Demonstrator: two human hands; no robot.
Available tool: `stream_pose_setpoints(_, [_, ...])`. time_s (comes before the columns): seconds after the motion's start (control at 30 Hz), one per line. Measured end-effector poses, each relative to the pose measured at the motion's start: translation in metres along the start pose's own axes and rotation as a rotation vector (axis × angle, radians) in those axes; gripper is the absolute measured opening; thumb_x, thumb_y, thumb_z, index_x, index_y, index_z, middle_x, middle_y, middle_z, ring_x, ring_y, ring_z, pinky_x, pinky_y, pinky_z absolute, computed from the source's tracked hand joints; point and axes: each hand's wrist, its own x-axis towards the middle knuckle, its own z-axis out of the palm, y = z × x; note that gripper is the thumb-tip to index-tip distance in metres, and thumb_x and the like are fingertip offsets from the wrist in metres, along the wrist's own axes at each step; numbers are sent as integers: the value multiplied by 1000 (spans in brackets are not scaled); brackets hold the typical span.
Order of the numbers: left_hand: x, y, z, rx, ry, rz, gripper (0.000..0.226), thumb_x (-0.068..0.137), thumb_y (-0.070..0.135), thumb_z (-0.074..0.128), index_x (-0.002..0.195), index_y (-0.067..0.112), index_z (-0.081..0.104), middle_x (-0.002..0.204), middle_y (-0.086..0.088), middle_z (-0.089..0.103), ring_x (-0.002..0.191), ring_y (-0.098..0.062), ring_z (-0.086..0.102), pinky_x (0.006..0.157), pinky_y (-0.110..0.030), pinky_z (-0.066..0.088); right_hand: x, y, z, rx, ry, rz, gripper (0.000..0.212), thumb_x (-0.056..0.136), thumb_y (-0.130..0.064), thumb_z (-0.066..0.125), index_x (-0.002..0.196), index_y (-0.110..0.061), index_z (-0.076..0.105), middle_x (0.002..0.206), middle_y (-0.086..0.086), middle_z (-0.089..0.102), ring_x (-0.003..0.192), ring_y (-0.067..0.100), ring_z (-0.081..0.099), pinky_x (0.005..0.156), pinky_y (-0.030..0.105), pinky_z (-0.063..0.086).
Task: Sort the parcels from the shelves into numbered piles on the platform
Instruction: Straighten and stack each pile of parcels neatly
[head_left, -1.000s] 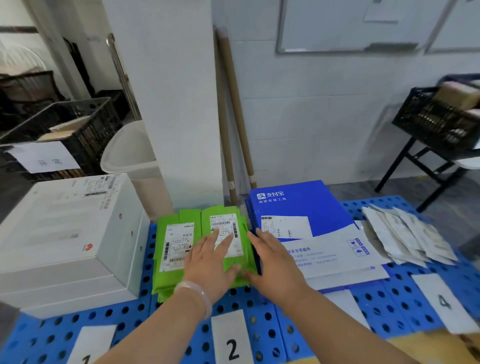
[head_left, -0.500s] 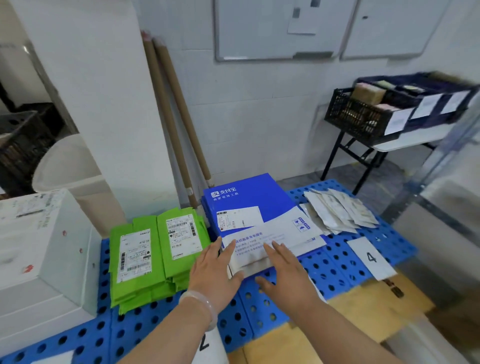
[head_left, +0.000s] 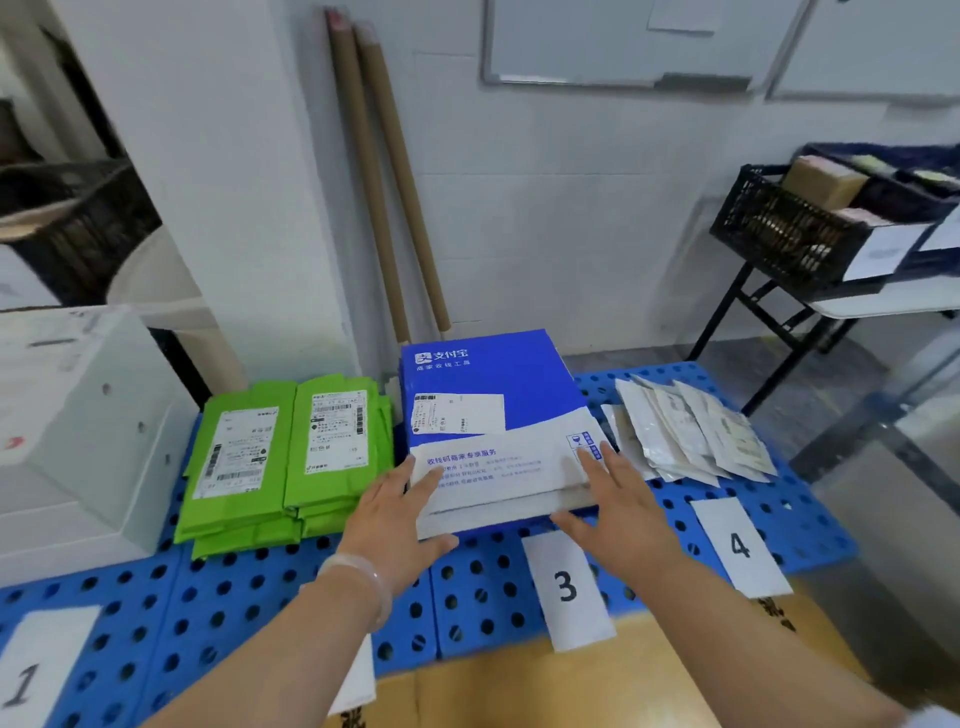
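Just behind the card marked 3 (head_left: 566, 587) on the blue platform (head_left: 218, 597), the blue-and-white envelope stack (head_left: 498, 467) lies crosswise between left hand (head_left: 400, 519) and right hand (head_left: 618, 504), both equally close, fingers straight, pressing its near corners, gripping nothing

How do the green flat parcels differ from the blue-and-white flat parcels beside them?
The green flat parcels lie in two side-by-side stacks, untouched; the blue-and-white flat parcels form one wider stack, touched by the left hand and right hand. Both rest label-up on the blue perforated platform.
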Motion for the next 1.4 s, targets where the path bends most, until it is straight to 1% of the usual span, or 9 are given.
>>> stream_pose_setpoints(0.1, [8, 10, 7, 35, -15, -62, 80, 88, 54, 56, 151, 40, 9, 160, 11, -2, 148, -19, 1, 120, -34, 7, 18, 24, -6, -111, -77, -111, 84, 88, -64, 47, 153, -35, 2, 161, -11, -8, 148, 13, -12, 120, 34, 5])
stream_pose_setpoints(0.17, [10, 15, 12, 46, -15, -98, 78, 89, 53, 56, 151, 41, 11, 160, 12, 1, 147, -19, 6, 120, -35, 9, 26, 37, -7, -122, -104, -158, 79, 90, -62, 47, 153, -36, 6, 161, -11, -5, 148, 14, -8, 120, 33, 5])
stream_pose_setpoints(0.4, [0, 25, 25, 75, 44, -172, 62, 93, 51, 50, 148, 38, 25, 158, 14, 15, 144, -15, 19, 118, -29, 17, 26, 54, -5, 56, -40, -240, 56, 92, -39, 61, 144, -30, 42, 152, -6, 31, 140, 14, 20, 115, 26, 19])
stream_pose_setpoints(0.53, [0, 25, 24, 134, 40, -169, 60, 94, 54, 44, 149, 38, 26, 158, 13, 15, 144, -13, 20, 117, -27, 16, 28, 57, -6, 10, 27, -267, 49, 90, -39, 63, 137, -31, 52, 144, -5, 42, 135, 15, 32, 111, 29, 31])
stream_pose_setpoints(0.77, [-3, 21, 27, 161, 69, -128, 62, 93, 53, 46, 149, 40, 23, 158, 13, 14, 142, -15, 23, 116, -28, 22, 25, 61, -3, -83, 30, -284, 50, 93, -40, 57, 141, -37, 44, 151, -12, 35, 134, 14, 33, 109, 28, 34])
stream_pose_setpoints(0.93, [2, 17, 13, 97, 92, -99, 51, 97, 47, 42, 146, 41, 29, 157, 16, 20, 140, -15, 29, 113, -29, 28, 35, 59, -9, 48, 95, -297, 41, 91, -36, 62, 131, -37, 56, 144, -10, 48, 131, 17, 42, 106, 31, 39])
stream_pose_setpoints(1.17, [15, 10, 1, -98, 104, -101, 45, 94, 42, 54, 138, 37, 47, 151, 14, 34, 139, -12, 31, 115, -29, 24, 51, 53, -26, 241, 50, -269, 40, 89, -33, 66, 128, -36, 61, 140, -17, 49, 128, 5, 46, 107, 26, 40])
stream_pose_setpoints(1.27, [17, 11, 1, -108, 111, -105, 45, 94, 41, 54, 138, 37, 47, 151, 13, 34, 139, -11, 30, 116, -28, 23, 54, 51, -28, 246, 42, -255, 41, 88, -31, 67, 128, -35, 61, 141, -15, 49, 128, 5, 46, 109, 28, 39])
stream_pose_setpoints(1.4, [22, 11, 1, -33, 22, -115, 49, 95, 43, 53, 142, 36, 41, 154, 14, 27, 141, -10, 27, 115, -25, 21, 55, 54, -24, 197, 9, -236, 42, 88, -33, 68, 129, -37, 59, 143, -15, 46, 131, 7, 44, 109, 29, 39])
